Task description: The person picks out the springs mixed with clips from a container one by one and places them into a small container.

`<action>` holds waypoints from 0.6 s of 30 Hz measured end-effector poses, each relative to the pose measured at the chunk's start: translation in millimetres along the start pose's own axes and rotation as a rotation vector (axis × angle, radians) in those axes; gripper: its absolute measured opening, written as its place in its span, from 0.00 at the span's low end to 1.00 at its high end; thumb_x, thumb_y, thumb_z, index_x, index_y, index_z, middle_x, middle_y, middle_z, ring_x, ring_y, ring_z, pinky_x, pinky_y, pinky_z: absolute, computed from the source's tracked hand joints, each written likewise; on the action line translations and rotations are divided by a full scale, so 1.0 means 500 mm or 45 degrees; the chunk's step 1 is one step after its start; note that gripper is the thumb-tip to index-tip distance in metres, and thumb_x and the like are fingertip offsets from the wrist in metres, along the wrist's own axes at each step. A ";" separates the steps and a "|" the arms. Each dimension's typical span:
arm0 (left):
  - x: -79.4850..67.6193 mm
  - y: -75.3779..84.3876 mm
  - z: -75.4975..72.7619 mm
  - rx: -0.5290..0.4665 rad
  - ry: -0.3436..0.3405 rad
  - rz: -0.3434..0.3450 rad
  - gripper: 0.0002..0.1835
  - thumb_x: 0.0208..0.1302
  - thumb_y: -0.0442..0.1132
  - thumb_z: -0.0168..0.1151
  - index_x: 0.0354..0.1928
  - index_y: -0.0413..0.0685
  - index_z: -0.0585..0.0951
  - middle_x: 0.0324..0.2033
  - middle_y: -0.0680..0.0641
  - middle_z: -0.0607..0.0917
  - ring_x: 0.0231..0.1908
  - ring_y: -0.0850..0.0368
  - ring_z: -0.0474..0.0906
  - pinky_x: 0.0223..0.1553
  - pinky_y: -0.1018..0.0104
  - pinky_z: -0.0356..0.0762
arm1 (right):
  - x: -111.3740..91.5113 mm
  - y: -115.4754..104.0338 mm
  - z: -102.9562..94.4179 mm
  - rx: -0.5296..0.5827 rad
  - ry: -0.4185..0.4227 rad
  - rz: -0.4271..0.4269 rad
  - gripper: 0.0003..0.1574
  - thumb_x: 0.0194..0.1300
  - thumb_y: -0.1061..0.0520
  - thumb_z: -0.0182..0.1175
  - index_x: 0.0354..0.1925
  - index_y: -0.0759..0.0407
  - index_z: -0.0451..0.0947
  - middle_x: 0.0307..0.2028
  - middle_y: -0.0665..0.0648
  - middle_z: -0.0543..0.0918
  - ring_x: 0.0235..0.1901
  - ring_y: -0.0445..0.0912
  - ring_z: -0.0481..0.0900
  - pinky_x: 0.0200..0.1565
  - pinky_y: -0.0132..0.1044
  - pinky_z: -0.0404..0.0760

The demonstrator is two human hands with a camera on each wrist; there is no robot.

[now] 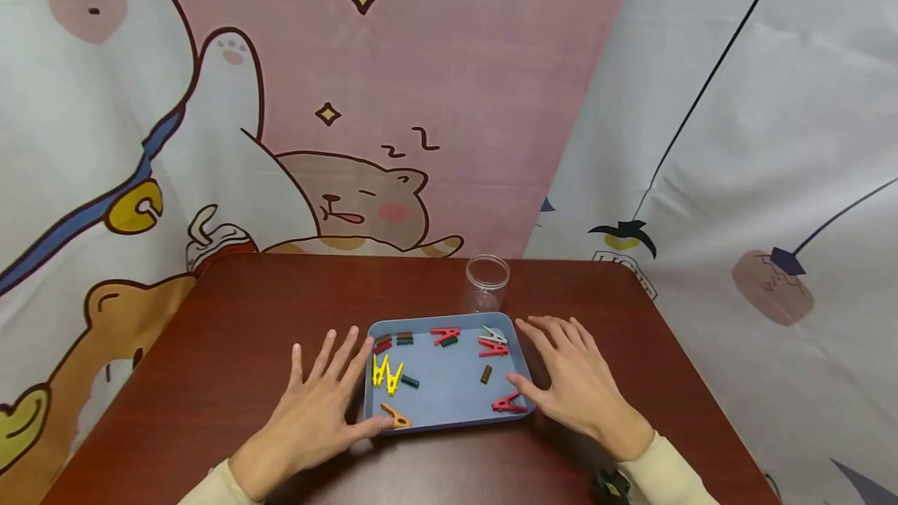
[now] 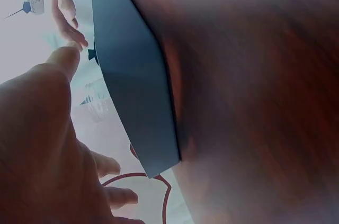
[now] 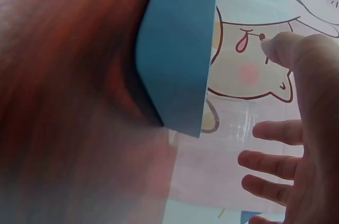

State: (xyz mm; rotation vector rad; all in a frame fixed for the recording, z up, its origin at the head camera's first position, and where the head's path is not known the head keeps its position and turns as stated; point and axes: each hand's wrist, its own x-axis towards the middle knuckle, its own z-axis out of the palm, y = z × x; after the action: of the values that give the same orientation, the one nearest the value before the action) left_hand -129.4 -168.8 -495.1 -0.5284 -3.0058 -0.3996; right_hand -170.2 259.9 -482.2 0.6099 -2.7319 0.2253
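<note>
A shallow blue-grey tray (image 1: 449, 392) lies on the table between my two hands. My left hand (image 1: 312, 411) is at its left side, fingers spread, thumb by the near left corner close to an orange clothespin (image 1: 397, 416). On the right, my right hand (image 1: 578, 380) hovers with fingers extended and thumb over the tray's edge, near a red clothespin (image 1: 508, 404). Neither hand holds anything; whether they touch the tray is unclear. Inside are also yellow clothespins (image 1: 394, 380), a white clothespin (image 1: 493, 334), more red ones, and small ribbed coil-like pieces (image 1: 410, 382) in brown, green and red.
Just behind the tray stands a clear, round container (image 1: 487, 287), open at the top. The dark reddish-brown table (image 1: 281, 294) ends at a hanging cartoon-printed cloth (image 1: 491, 100). Near my right sleeve, a dark object (image 1: 610, 485) shows at the bottom.
</note>
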 end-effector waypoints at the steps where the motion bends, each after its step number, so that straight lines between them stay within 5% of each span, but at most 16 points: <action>1: 0.001 0.001 0.000 -0.005 -0.013 0.006 0.66 0.68 0.88 0.64 0.96 0.58 0.58 0.96 0.44 0.54 0.95 0.29 0.49 0.84 0.07 0.38 | 0.004 -0.002 -0.002 -0.007 0.000 -0.012 0.55 0.70 0.21 0.74 0.83 0.46 0.79 0.74 0.57 0.85 0.75 0.60 0.81 0.84 0.74 0.69; 9: 0.009 0.004 0.005 0.018 -0.075 0.046 0.67 0.67 0.91 0.60 0.95 0.56 0.61 0.96 0.44 0.56 0.94 0.28 0.52 0.83 0.07 0.43 | 0.033 -0.020 -0.006 -0.070 -0.004 -0.158 0.46 0.65 0.25 0.81 0.69 0.51 0.90 0.60 0.54 0.92 0.64 0.55 0.86 0.82 0.71 0.75; 18: 0.016 0.007 0.007 0.012 -0.095 0.064 0.70 0.67 0.92 0.58 0.95 0.51 0.61 0.96 0.44 0.57 0.93 0.27 0.54 0.83 0.07 0.45 | 0.056 -0.034 -0.006 -0.122 -0.148 -0.245 0.39 0.66 0.27 0.81 0.62 0.50 0.94 0.54 0.51 0.95 0.60 0.53 0.86 0.80 0.67 0.78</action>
State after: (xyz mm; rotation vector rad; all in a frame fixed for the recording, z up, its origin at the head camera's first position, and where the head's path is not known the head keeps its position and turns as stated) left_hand -135.7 -161.9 -496.8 -0.6302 -3.0568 -0.3703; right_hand -185.9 234.4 -468.1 0.8777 -2.7508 0.0128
